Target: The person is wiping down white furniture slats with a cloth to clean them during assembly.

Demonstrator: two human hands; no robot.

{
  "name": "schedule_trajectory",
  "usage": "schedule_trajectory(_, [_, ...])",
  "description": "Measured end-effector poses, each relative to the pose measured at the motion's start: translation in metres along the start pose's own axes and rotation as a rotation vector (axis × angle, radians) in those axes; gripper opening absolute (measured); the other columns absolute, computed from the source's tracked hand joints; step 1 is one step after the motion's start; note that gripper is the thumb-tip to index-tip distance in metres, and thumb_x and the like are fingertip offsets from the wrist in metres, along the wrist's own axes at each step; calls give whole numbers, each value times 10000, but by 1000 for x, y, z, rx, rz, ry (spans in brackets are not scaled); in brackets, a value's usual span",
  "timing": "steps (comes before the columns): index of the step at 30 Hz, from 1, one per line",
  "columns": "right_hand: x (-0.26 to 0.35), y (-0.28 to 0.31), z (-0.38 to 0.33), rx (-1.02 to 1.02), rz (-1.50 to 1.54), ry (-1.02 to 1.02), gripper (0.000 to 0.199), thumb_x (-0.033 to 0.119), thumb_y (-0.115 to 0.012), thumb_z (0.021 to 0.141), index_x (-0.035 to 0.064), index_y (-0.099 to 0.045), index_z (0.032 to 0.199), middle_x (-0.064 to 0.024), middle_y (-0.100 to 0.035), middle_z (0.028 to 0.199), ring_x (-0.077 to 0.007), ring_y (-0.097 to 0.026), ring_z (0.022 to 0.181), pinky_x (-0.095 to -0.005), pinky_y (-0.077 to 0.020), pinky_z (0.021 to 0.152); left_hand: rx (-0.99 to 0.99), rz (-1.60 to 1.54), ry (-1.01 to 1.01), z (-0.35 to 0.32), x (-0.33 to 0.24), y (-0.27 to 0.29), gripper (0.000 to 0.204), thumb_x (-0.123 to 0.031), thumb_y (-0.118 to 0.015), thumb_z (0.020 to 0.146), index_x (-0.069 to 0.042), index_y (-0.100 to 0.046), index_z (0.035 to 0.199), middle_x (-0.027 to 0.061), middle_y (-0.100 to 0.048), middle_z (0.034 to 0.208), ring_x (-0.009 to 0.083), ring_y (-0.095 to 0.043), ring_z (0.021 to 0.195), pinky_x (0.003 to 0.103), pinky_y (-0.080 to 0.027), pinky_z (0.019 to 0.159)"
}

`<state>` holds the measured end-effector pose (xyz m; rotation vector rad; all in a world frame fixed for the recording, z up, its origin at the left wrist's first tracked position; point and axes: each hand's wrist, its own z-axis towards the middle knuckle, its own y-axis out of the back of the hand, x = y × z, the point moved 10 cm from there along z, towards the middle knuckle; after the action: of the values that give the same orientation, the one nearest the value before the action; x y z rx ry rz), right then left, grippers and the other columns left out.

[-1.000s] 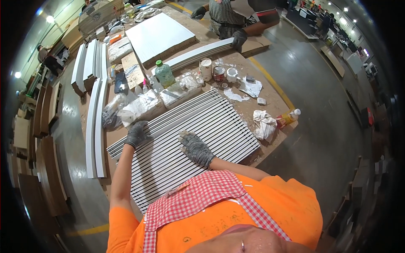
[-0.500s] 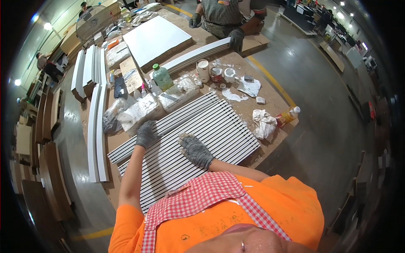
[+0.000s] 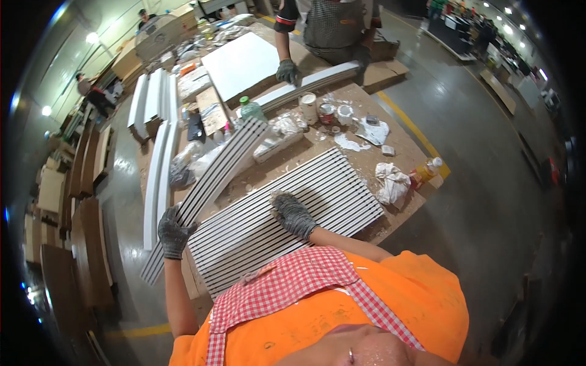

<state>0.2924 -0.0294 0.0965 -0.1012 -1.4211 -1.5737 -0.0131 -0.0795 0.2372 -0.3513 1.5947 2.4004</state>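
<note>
My left hand (image 3: 174, 232), in a grey work glove, is closed round a narrow bundle of white strips (image 3: 217, 168) with dark lines between them. This bundle is raised at a slant, with its far end in front of a green-capped bottle (image 3: 251, 110) and its near end past the table's left edge. A wide row of similar white strips (image 3: 329, 189) lies on the table in front of me. On top of that row rests my gloved right hand (image 3: 293, 215), fingers stretched out and together, holding nothing.
Wrapped blocks (image 3: 278, 143), paint cans (image 3: 309, 108), a white rag (image 3: 392, 182) and a yellow bottle (image 3: 425, 173) stand about the worktable (image 3: 365, 97). Long white boards (image 3: 157, 177) line its left side. Across it, a co-worker's gloved hand (image 3: 287, 71) touches white strips.
My left hand has lifted the narrow bundle off the row's far side and swung it left. My right hand stays on the row. The co-worker's hand has moved onto their strips.
</note>
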Motion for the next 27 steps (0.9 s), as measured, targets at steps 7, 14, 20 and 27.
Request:
schedule_trajectory(7, [-5, -7, 0, 76, -147, -27, 444, 299, -437, 949, -20, -508, 1250, -198, -484, 1322, -300, -382, 1302, -387, -221, 1129, -120, 78, 418, -113, 54, 68, 610, -285, -849, 571, 24, -611, 1039, 168, -652, 912, 293, -630, 818, 363, -508, 754])
schedule_trajectory(14, [-10, -5, 1, 16, -80, -10, 401, 279, -501, 922, -9, -562, 1194, -190, -538, 1263, -313, -439, 1247, -405, -266, 1100, -440, -154, 699, -204, 128, 99, 378, -261, -806, 665, 19, -628, 847, 117, -651, 765, 205, -581, 657, 348, -477, 634])
schedule_trajectory(20, [54, -18, -14, 36, 502, -31, 411, 349, -505, 932, 8, -569, 1152, -168, -590, 1119, -298, -520, 1118, -392, -382, 1007, -700, -470, 792, -212, 133, 131, 298, -272, -771, 736, -4, -647, 771, 18, -576, 670, 139, -504, 578, 316, -444, 570])
schedule_trajectory(27, [125, -68, -61, 608, 989, -174, 628, 458, -504, 927, 14, -403, 1359, -163, -469, 1342, -242, -439, 1262, -345, -311, 1090, -978, -693, 789, -182, 113, 146, 322, -281, -773, 732, 7, -646, 802, 40, -590, 731, 134, -540, 652, 307, -461, 619])
